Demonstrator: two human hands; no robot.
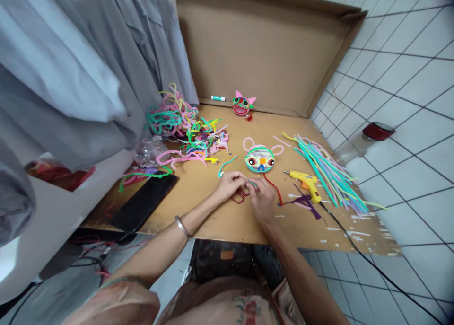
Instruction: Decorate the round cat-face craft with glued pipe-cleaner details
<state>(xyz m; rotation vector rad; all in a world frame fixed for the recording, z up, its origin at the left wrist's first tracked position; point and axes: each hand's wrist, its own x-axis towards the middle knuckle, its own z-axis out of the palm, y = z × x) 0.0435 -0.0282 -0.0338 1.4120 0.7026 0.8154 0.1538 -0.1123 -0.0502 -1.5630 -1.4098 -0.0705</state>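
Note:
My left hand [230,185] and my right hand [263,199] meet over the brown board [213,216], fingers pinched together on a dark red pipe cleaner [240,196] that loops between them. A short teal piece [252,183] shows at the fingertips. Just beyond my hands lies a round pipe-cleaner face [260,158] with pink ears and big eyes. A red strand [275,188] trails from it past my right hand. A silver bangle [182,226] sits on my left wrist.
A tangled heap of coloured pipe cleaners [184,126] lies at the left, straight ones [328,173] at the right. A yellow glue gun [305,180] with black cord, a black phone [145,201], a second pink-eared figure [243,104], a marker [217,98] and cardboard backing [262,46] are around.

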